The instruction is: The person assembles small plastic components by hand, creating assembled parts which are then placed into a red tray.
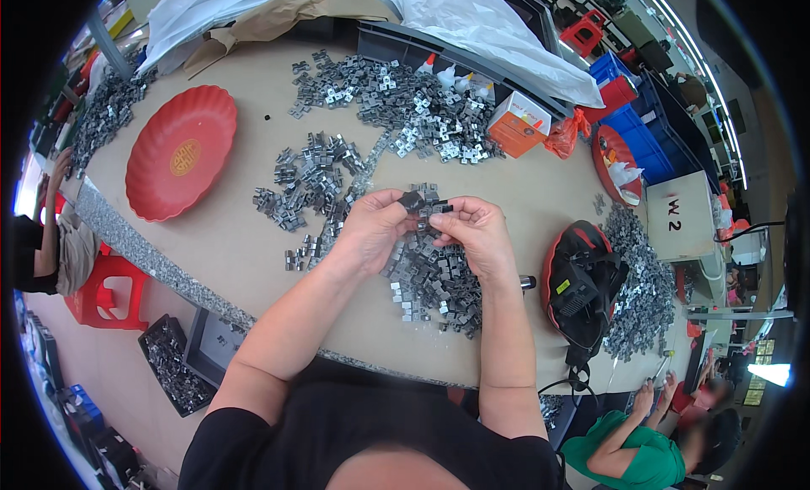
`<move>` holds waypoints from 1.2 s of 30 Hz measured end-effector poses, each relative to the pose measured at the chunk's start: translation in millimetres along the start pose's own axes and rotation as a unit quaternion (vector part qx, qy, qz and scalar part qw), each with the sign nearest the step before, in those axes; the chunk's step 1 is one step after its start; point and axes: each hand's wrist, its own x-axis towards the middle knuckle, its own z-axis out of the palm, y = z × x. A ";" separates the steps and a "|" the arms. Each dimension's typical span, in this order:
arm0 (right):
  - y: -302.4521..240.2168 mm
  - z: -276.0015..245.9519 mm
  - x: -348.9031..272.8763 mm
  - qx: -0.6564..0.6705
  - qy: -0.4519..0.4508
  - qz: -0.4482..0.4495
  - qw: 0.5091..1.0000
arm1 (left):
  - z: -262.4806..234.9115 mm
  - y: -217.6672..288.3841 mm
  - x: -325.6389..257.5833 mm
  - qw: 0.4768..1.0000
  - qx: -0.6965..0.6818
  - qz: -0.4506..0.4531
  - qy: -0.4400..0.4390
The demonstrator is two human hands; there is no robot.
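Observation:
Over the middle of the table, my left hand [372, 230] pinches a small dark metal piece [411, 201] between thumb and fingertips. Close beside it, my right hand [479, 234] grips a small black piece [441, 209], its fingers closed. Whether the two pieces touch, I cannot tell. Below my hands lies a pile of small grey metal clips [434, 279]. A looser heap of clips [308, 182] spreads to the left of my left hand, and a larger heap [422, 102] lies farther back.
A red scalloped plate [143, 165] sits at left. Glue bottles [447, 77] and an orange-white box [519, 125] stand at the back. On the right are a red bowl with a black device [582, 279] and another metal heap [637, 296]. Co-workers sit at both sides.

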 end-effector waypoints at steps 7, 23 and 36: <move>2.9 -4.4 2.4 0.059 0.005 0.026 0.998 | -4.4 -3.7 0.7 0.999 0.023 0.031 -0.002; -0.9 -4.1 1.3 0.019 -0.010 0.036 0.999 | 4.6 -1.9 -3.2 0.972 0.218 0.085 -0.022; 6.7 -7.7 1.3 -0.106 0.016 -0.057 0.993 | -1.0 -0.9 -2.4 0.953 0.286 0.057 -0.085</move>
